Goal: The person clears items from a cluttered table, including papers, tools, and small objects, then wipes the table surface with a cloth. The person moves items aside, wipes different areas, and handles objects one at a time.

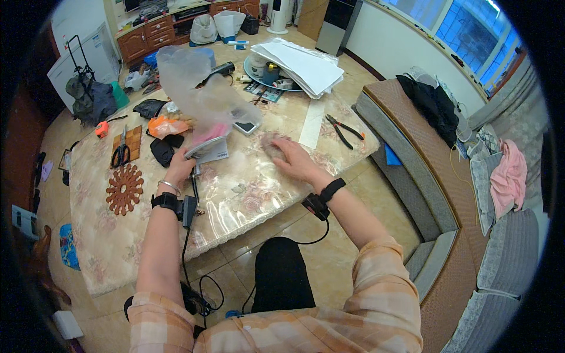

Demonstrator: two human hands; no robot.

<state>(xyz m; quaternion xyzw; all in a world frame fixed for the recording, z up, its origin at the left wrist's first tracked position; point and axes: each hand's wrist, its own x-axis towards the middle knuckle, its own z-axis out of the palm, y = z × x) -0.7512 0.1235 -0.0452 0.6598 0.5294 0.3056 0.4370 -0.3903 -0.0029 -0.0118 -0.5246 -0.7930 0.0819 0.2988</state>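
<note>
My left hand (182, 166) grips the near edge of a flat, pale object (206, 146), whose exact kind I cannot tell. Just beyond it are a pink item (217, 131) and a large translucent plastic bag (212, 99). A white paper or box bearing the Haier name (217, 152) lies partly beneath. On the table, my right hand (295, 159) curls over a blurred, pinkish-grey wad (271, 147), perhaps cloth. A smartphone (247, 127) lies between the hands, farther back. Black pouches (162, 151) and an orange plastic bag (167, 127) are left of the translucent bag.
Pliers (342, 130) and a white strip (312, 123) lie at right. White sheets (298, 64) cover part of a blue tray (248, 69). At left are scissors (121, 152), a brown trivet (125, 189) and an orange tape measure (102, 129). A sofa (415, 185) stands beyond the table's right edge.
</note>
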